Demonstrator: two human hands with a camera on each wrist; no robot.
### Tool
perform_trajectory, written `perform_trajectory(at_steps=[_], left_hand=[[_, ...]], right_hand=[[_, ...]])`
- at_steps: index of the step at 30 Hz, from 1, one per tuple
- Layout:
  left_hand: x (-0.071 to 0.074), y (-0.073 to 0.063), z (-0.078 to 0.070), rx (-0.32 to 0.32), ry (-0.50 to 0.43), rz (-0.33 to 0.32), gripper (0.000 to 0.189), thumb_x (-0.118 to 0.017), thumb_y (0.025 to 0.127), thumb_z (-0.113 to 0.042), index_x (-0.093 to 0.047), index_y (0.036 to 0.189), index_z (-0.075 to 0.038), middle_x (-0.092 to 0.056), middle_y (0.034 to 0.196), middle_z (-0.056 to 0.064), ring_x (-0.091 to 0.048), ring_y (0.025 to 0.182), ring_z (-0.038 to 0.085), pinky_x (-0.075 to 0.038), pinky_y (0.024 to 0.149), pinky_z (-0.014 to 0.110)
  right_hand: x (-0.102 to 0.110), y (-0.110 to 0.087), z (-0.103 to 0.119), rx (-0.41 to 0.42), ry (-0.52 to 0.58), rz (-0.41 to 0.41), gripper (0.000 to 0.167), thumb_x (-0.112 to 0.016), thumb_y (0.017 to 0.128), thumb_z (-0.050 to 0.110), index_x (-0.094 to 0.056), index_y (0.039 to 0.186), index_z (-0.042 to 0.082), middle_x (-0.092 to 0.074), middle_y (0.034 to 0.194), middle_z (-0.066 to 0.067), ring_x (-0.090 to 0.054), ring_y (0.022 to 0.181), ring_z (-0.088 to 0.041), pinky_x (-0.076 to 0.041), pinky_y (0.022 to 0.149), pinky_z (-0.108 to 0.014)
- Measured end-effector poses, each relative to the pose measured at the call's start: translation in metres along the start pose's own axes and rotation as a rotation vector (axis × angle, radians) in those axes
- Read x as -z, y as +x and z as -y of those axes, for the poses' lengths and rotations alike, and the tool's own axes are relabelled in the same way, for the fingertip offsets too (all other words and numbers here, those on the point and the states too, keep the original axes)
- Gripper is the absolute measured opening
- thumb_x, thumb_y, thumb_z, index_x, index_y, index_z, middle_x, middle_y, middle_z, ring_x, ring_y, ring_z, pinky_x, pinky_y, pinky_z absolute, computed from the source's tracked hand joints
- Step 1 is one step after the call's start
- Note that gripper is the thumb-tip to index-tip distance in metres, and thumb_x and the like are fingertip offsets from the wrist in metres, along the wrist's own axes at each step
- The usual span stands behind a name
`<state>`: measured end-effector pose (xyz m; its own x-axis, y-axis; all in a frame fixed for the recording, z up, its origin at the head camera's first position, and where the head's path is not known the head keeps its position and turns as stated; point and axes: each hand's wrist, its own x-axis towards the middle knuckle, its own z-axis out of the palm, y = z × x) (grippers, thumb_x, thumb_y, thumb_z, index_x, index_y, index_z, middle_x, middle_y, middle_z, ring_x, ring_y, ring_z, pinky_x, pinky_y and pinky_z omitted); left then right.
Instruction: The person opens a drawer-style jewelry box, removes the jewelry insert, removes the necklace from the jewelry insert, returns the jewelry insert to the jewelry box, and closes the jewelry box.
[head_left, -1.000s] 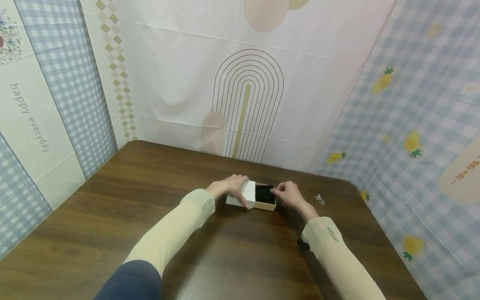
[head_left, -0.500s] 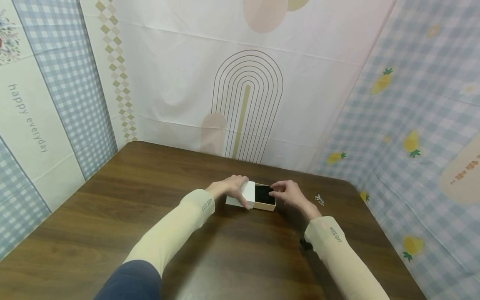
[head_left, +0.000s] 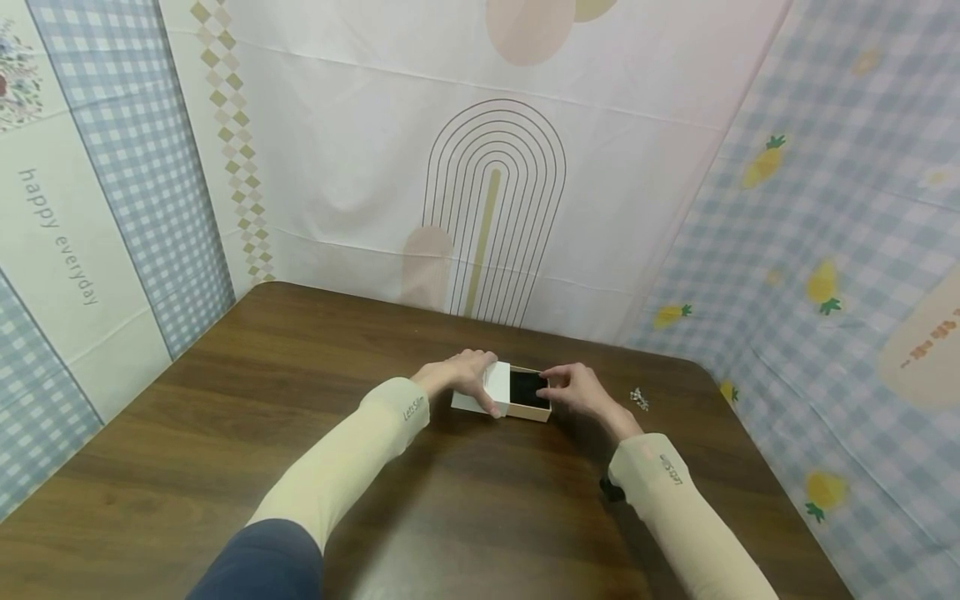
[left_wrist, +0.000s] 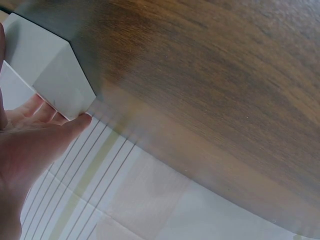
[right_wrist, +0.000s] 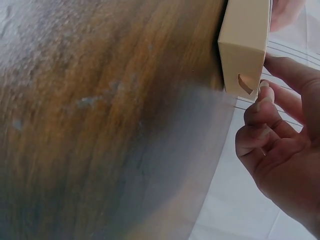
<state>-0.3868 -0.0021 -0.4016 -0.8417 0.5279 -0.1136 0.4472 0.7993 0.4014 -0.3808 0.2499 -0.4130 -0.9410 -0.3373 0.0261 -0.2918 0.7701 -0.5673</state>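
A small drawer-style box stands on the table, its white sleeve (head_left: 497, 382) at the left and its tan drawer (head_left: 529, 412) pulled partway out to the right. Black lining (head_left: 525, 388) fills the drawer. My left hand (head_left: 467, 372) grips the sleeve from above, thumb on the near side; the left wrist view shows the sleeve's white end (left_wrist: 65, 82) beside that hand. My right hand (head_left: 577, 389) is at the drawer's right end, thumb and forefinger apart over the lining. A notch with a small loose flap (right_wrist: 245, 85) shows in the drawer's end, close to the right fingertips.
A small cluster of silvery pieces (head_left: 640, 399) lies on the brown wooden table (head_left: 480, 500), right of my right hand. Patterned cloth (head_left: 360, 167) hangs behind and along both sides of the table. A black band (head_left: 611, 489) sits at the right wrist.
My right thumb and forefinger were together at the drawer's right edge and have since parted and moved slightly left over the lining. The left hand and box have stayed put.
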Motion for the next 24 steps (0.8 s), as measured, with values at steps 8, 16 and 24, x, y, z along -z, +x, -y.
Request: perform_trajectory(at_steps=[8, 16, 24], left_hand=[[-0.001, 0.003, 0.003, -0.016, -0.011, -0.004, 0.096, -0.087, 0.061, -0.050, -0.043, 0.137, -0.008, -0.057, 0.113, 0.006, -0.053, 0.100, 0.019, -0.047, 0.085, 0.031], [0.002, -0.001, 0.000, -0.008, -0.023, 0.011, 0.095, -0.086, 0.065, -0.047, -0.042, 0.139, -0.008, -0.056, 0.117, 0.008, -0.052, 0.104, 0.020, -0.047, 0.089, 0.033], [0.002, -0.004, -0.001, -0.008, -0.007, -0.004, 0.093, -0.086, 0.065, -0.047, -0.043, 0.138, -0.009, -0.057, 0.115, 0.006, -0.052, 0.102, 0.019, -0.047, 0.086, 0.032]], right_hand=[[-0.004, 0.001, 0.000, -0.019, 0.016, 0.003, 0.040, -0.074, 0.083, 0.022, -0.067, 0.119, 0.005, -0.062, 0.071, -0.005, -0.052, 0.051, -0.012, -0.048, 0.049, -0.028], [-0.008, 0.003, -0.001, -0.013, -0.008, -0.009, 0.037, -0.075, 0.083, 0.021, -0.069, 0.114, 0.004, -0.062, 0.073, -0.004, -0.052, 0.060, -0.012, -0.046, 0.055, -0.027], [-0.011, 0.004, -0.002, 0.000, -0.039, -0.022, 0.035, -0.075, 0.082, 0.025, -0.071, 0.109, 0.004, -0.062, 0.071, -0.003, -0.050, 0.065, -0.013, -0.043, 0.060, -0.026]])
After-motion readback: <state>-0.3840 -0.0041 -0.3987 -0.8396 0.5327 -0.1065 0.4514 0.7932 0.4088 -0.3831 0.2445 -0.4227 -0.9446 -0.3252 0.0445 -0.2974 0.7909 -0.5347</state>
